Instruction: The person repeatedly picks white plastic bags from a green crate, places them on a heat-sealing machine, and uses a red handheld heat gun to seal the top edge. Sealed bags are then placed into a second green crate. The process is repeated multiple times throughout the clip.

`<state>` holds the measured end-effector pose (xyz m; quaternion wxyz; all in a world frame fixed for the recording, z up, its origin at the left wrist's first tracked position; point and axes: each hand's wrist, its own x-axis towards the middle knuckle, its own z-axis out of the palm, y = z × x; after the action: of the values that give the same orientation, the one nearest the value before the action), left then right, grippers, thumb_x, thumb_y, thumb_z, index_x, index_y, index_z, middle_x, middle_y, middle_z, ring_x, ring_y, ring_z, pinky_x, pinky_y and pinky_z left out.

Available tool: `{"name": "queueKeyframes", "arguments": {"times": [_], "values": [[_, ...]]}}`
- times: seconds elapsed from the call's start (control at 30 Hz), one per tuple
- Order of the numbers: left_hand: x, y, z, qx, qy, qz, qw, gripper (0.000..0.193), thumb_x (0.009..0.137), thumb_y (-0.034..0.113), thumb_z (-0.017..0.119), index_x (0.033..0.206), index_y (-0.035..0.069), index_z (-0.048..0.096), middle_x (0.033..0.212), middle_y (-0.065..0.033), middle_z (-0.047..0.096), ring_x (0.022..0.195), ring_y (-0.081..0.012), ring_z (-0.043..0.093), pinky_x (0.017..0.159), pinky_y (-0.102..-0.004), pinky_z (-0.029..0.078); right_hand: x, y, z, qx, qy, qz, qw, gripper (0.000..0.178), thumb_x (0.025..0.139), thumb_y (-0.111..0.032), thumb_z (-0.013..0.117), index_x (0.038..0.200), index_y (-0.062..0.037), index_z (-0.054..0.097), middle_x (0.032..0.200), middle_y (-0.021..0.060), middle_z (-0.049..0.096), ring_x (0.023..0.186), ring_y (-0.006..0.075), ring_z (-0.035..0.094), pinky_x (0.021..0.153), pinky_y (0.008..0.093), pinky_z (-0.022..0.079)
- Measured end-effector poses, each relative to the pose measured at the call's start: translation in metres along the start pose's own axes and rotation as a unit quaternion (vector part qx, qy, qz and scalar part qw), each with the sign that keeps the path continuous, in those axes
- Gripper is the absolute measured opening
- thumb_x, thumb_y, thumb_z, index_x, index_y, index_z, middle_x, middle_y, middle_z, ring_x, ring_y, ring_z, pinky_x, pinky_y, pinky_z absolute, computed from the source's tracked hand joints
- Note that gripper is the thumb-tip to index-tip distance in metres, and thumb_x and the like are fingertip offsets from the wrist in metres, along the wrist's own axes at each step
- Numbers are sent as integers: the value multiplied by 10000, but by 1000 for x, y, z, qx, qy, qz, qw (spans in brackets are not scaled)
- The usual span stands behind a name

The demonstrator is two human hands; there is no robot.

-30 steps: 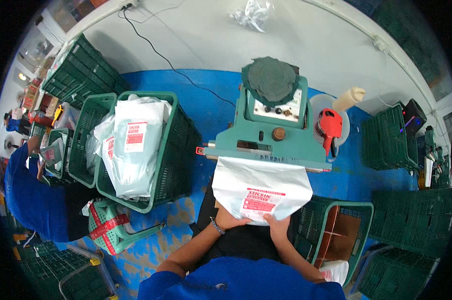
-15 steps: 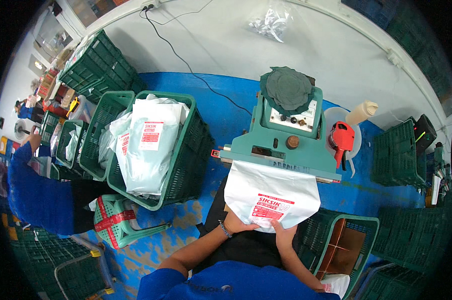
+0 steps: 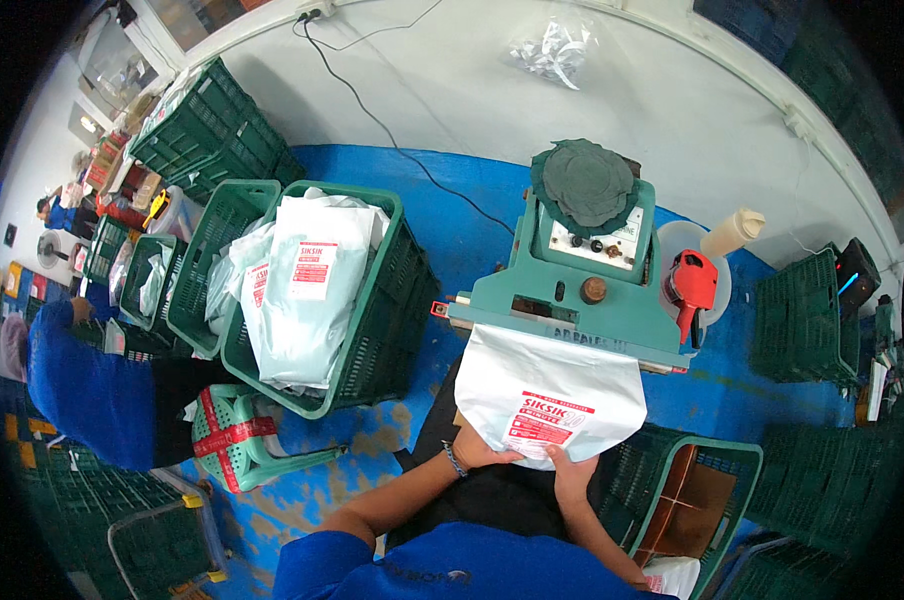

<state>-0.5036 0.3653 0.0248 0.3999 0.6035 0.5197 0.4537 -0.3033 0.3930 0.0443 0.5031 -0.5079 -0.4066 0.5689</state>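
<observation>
Our left hand and right hand hold the near end of the white bag at the near side of the green machine, and we should pull it flat and straight.

A white wall curved across the back, a black power cable running down it from a socket. The blue floor was worn to brownish patches near a green plastic stool crossed with red tape. Green crates stood stacked against the wall at left; beyond them, a small light glowed above a fan.
</observation>
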Motion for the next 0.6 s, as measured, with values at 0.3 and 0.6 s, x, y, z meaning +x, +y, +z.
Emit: {"name": "queueKeyframes", "arguments": {"times": [0.3, 0.6], "values": [[-2, -3, -3, 82, -39, 9, 996, 898, 634, 438, 845, 1339, 24, 472, 1318, -184, 509, 1267, -374, 433, 1099, -448, 268, 1, 5, -4, -9, -3, -1, 1000, 699, 640, 16, 794, 1238, 70, 437, 1186, 139, 541, 1090, 221, 530, 971, 354, 416], [-7, 0, -12, 32, 34, 19, 999, 1174, 481, 576, 886, 1363, -21, 393, 1343, -192, 480, 1276, -353, 432, 1097, -448, 268, 0, -13, 3, -3, -44, -1, 999, 692, 708, -19, 775, 1294, 39, 411, 1215, 105, 549, 1129, 204, 524, 992, 337, 403]]}}
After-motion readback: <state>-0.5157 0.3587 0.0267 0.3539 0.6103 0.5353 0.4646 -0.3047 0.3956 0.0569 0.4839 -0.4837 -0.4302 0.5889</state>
